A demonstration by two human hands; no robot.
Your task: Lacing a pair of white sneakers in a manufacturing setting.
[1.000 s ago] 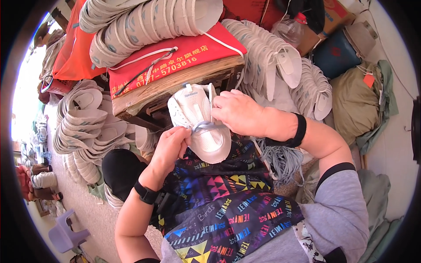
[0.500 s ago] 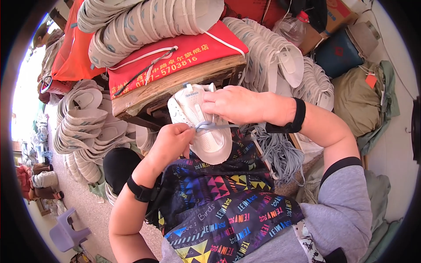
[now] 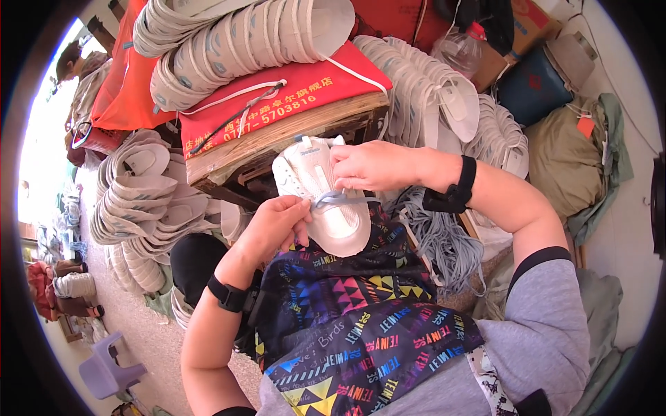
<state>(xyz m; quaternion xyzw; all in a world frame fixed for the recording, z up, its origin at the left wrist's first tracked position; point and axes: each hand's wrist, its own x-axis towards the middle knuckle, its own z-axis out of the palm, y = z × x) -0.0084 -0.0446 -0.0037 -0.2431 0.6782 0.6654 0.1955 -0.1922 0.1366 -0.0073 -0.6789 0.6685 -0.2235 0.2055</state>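
One shoe upper between my two hands

Nearest to me is my one dark, patterned apron [image 3: 361,305]. Above it, and between my hands, is one pale shoe upper [image 3: 340,225], with one grey-blue lace [image 3: 350,200] lying across it. My left hand [image 3: 277,225] pinches with thumb and forefinger at its left edge, where the lace begins. My right hand [image 3: 371,166] is bent over its right edge, fingers together; what they pinch, I cannot tell.

Seen from this upper, one bundle of laces [image 3: 444,236] hangs at four o'clock. At eleven o'clock stands one wooden bench [image 3: 291,134] with one red cloth [image 3: 319,76], and on it two rows of nested uppers [image 3: 257,48], too many for exact counting. Farther, there is one purple stool [image 3: 111,367] at eight o'clock and one clear bottle [image 3: 459,54] between one and two.
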